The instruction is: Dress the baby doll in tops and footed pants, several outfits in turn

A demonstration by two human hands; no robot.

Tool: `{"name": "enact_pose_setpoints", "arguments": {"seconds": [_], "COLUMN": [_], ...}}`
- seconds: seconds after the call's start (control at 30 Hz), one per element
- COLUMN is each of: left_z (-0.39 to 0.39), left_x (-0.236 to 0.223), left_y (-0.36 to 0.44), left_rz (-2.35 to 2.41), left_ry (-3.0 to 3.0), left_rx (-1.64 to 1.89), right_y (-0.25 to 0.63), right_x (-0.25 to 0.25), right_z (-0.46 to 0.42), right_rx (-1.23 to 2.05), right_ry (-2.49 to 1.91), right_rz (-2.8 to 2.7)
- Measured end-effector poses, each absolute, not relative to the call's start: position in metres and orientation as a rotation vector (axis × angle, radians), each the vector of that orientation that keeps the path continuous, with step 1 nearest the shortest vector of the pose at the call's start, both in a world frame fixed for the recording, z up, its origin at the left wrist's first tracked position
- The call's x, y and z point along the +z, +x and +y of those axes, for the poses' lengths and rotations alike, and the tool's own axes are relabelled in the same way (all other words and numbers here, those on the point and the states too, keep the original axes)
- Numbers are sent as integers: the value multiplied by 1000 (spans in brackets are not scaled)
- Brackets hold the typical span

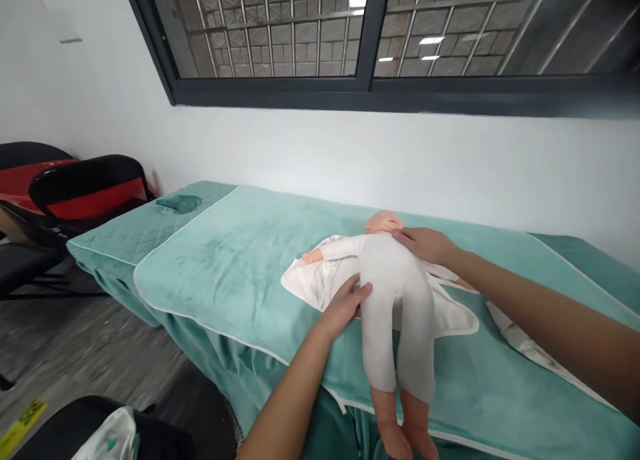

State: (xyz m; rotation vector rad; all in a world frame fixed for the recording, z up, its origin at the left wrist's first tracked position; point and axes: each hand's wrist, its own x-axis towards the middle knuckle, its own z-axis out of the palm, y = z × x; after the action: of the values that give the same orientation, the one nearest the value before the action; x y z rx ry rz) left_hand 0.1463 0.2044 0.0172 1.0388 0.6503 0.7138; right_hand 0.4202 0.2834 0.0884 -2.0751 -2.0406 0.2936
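White garment encases a doll, left grip grasping its side, right grip on its shoulder, closure unclear.

A doll in a white suit is positioned over a white cloth on a green-covered bed, feet past the near edge. Left hand contacts its side; right hand, its shoulder.

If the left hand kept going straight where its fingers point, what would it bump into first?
The baby doll, around its hip: the left hand seems to be touching it there, though exact depth is hard to judge.
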Motion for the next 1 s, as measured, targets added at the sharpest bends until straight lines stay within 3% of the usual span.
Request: {"name": "enact_pose_setpoints", "arguments": {"seconds": [0.1, 0.17, 0.3, 0.53, 0.73, 0.9, 1.0], "left_z": [203, 203, 201, 208, 261, 308, 324], "left_x": [11, 10, 13, 9, 4, 11, 16], "left_y": [151, 152, 155, 148, 102, 95, 99], "left_rz": [817, 873, 914, 1125, 1594, 1769, 1721], "left_ry": [1094, 1124, 1158, 1533, 2003, 2080, 1960], "left_rx": [784, 833, 891, 942, 1406, 977, 905], "right_y": [393, 367, 319, 294, 315, 329, 327], "right_x": [103, 106, 93, 74, 73, 72, 74], "right_z": [291, 300, 319, 329, 321, 312, 310], "right_rx": [-28, -66, 85, 257, 262, 321, 322], "right_ry": [-2089, -1906, -1622, -1567, -1537, -1443, -1463], "right_rz": [-2180, -2288, -2544, -2655, -2444, -2268, -2329]}}
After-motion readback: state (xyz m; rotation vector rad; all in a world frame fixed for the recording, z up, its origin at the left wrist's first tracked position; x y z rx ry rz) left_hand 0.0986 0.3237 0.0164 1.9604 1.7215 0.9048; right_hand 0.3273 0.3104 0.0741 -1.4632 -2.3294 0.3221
